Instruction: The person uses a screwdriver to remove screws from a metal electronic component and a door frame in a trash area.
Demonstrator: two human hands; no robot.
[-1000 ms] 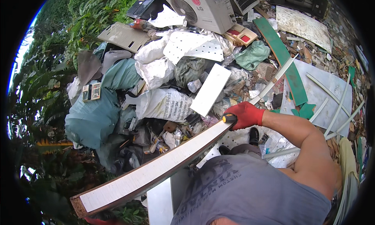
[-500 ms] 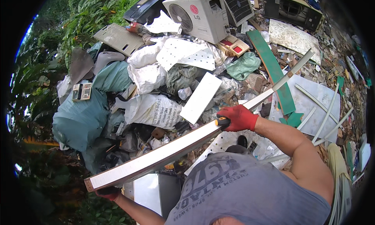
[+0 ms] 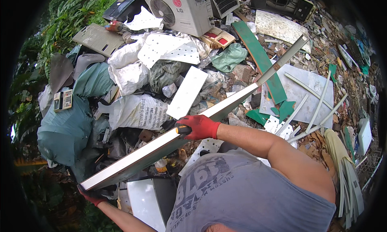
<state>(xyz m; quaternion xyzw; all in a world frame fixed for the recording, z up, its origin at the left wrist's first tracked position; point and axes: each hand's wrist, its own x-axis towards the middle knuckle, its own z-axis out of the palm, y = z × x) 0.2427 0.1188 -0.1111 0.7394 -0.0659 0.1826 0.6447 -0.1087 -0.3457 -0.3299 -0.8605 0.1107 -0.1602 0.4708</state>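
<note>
A long, narrow board (image 3: pixel 139 157) with a white edge slants across in front of me, its low end at the left. My left hand (image 3: pixel 93 195), in a red and dark glove, is closed around that low end. My right hand (image 3: pixel 200 127), in a red glove, rests on the board's middle, its fingers wrapped round a black-and-orange tool handle (image 3: pixel 184 130). The tool's working end is hidden, so its kind cannot be told. At the far end a thin greyish strip (image 3: pixel 284 59) extends beyond the white part, above a green board (image 3: pixel 258 58).
Rubbish covers the ground: white sacks (image 3: pixel 139 113), a blue-green bag (image 3: pixel 64 131), a white panel (image 3: pixel 187 91). An air-conditioner unit (image 3: pixel 181 14) stands at the back. Pale strips (image 3: pixel 314 107) lie at right, a white box-like piece (image 3: pixel 143 201) by my left forearm, plants (image 3: pixel 72 14) at left.
My right hand, with the tool handle, has slid down the board toward its left end. The left hand keeps its hold there. The view has shifted somewhat to the right.
</note>
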